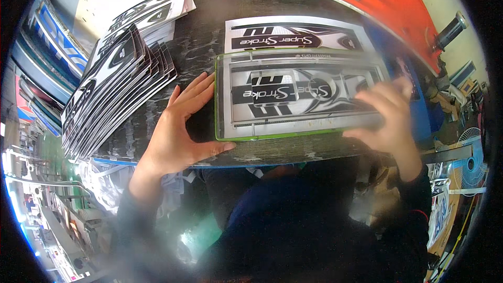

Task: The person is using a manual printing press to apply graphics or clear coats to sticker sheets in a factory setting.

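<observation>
A clear rectangular plate with a bright green rim (298,136) lies on the dark bench, over a sheet printed in black, white and grey whose pattern shows through it. Raised rectangular lines and a round shape are visible in the plate. My left hand (178,131) is at the plate's left end, thumb and fingers spread around the corner, fingertips at the edge. Over the right end reaches my right hand (385,112), slightly blurred, its thumb near the front edge and its fingers apart above the plate. Another printed sheet (293,23) lies just beyond the plate.
A fanned stack of printed sheets (110,89) fills the bench's left side, with more sheets (149,13) behind it. A large orange machine part (377,0) overhangs the far right. Framed panels (50,68) lean at far left. A fan (470,163) stands at right.
</observation>
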`<state>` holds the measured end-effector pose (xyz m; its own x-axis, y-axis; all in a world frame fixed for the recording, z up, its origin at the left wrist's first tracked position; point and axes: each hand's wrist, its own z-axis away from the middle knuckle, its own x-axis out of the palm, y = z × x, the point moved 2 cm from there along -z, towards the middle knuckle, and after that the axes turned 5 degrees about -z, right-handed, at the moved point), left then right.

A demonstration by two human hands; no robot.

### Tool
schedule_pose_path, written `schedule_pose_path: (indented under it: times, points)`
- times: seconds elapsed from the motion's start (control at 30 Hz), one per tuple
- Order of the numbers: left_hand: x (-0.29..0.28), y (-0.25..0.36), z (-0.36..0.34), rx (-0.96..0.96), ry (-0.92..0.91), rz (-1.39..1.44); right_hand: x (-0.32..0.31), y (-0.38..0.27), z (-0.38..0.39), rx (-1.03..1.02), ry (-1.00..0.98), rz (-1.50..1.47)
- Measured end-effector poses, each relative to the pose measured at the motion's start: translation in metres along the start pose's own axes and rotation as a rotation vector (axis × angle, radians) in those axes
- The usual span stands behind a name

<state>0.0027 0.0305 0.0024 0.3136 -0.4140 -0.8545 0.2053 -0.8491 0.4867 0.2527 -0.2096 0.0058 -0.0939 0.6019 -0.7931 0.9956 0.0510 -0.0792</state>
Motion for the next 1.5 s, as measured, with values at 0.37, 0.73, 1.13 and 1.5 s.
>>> schedule_pose_path:
  times: [0.37,0.73,1.13,1.5]
  points:
    - [0.0,0.001,-0.001,-0.014,-0.012,-0.035,-0.009,0.002,-0.002,0.057,-0.099,-0.01]
    - [0.006,0.007,-0.012,-0.069,-0.014,0.1,-0.017,0.053,0.06,0.532,-0.117,-0.592]
    - [0.008,0.009,-0.011,-0.137,-0.005,0.115,-0.012,0.059,0.061,0.426,-0.074,-0.675]
    - [0.012,0.01,-0.007,-0.16,0.026,0.26,-0.011,0.059,0.06,0.422,-0.077,-0.683]
